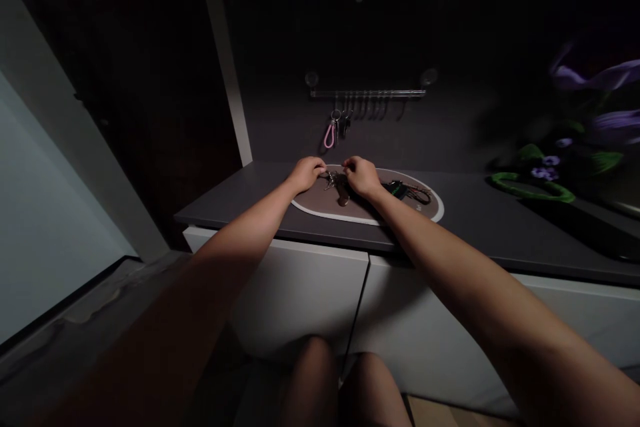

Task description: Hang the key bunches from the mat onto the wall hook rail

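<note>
"Where are the keys?"

"The bunch of metal keys (330, 180) lies at ten o'clock on the oval mat (320, 207), on the grey table (220, 200). A brown fob (343, 197) is just beside it."

"And the left hand (306, 174)?"

"Also at ten o'clock, fingers bent and thumb drawn in, right by the keys. I can't tell whether it grips them."

"The right hand (362, 177)?"

"Near twelve o'clock, curled, with thumb and forefinger drawn close together. What they pinch, if anything, I can't make out."

"What else is on the mat?"

"A dark item with green marks (399, 189) at about two o'clock, and a tangle of cords (420, 195) at three."

"Anything beyond?"

"At twelve o'clock, a clear rail (370, 94) on the wall, a pink loop (329, 135) hanging with other keys under it. A green ring (531, 188) lies out at three, near purple flowers (545, 170)."
</note>
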Motion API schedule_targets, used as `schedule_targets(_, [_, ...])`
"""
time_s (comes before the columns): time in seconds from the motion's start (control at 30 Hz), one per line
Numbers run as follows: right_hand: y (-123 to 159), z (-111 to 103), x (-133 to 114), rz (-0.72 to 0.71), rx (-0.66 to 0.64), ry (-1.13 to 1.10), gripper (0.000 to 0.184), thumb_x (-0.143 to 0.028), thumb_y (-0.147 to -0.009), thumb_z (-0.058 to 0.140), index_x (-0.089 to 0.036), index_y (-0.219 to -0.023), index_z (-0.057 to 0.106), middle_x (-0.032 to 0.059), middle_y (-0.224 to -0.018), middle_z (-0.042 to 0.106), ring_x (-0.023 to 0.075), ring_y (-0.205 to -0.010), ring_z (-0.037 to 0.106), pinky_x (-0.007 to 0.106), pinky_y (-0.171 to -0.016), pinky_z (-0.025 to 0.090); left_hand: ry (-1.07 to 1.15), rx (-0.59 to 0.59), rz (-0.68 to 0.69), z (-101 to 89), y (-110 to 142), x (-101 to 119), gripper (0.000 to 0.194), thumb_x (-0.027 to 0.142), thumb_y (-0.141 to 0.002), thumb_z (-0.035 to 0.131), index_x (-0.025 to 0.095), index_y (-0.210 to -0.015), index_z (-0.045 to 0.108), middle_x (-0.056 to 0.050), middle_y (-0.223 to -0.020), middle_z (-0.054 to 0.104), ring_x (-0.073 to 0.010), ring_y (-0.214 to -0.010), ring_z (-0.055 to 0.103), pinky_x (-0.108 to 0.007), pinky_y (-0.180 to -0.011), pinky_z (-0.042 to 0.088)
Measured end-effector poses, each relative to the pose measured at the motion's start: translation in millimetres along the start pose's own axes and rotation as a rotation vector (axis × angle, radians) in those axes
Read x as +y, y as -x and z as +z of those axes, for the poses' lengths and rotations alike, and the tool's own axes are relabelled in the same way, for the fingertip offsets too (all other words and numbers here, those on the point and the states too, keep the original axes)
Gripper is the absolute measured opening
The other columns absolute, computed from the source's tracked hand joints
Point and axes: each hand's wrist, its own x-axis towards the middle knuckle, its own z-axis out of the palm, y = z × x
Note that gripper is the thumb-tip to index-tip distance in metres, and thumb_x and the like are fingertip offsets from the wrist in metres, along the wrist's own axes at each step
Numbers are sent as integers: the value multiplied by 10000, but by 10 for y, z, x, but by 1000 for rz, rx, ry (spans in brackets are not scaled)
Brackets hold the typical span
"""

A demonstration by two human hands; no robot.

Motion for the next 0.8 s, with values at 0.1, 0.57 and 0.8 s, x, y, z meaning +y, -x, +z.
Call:
schedule_targets(0.1, [-5,2,1,4,-6,2,245,-116,-746,453,-141,-911,633,81,-921,657,158,-843,582,269,-812,418,43,28,-14,-31,5,33,160,173,-770,483,140,-795,637,-57,-836,646,-162,-810,551,-268,-783,404])
schedule_targets(0.57, [10,-18,-52,-23,-9,-28,217,-131,-748,466,-142,-895,624,79,-919,656,154,-846,582,261,-800,410,739,114,-353,-31,-37,116,74,170,-817,480,137,-752,468,24,-584,534,-66,-549,553,-233,-629,485])
schedule_targets(0.8, [32,-19,-85,-95,-28,-76,194,-205,-745,511,-151,-897,619,61,-873,651,143,-782,569,262,-760,417,922,127,-394,-102,-15,192,97,214,-835,476,139,-788,437,17,-606,560,-75,-541,584,-296,-677,513])
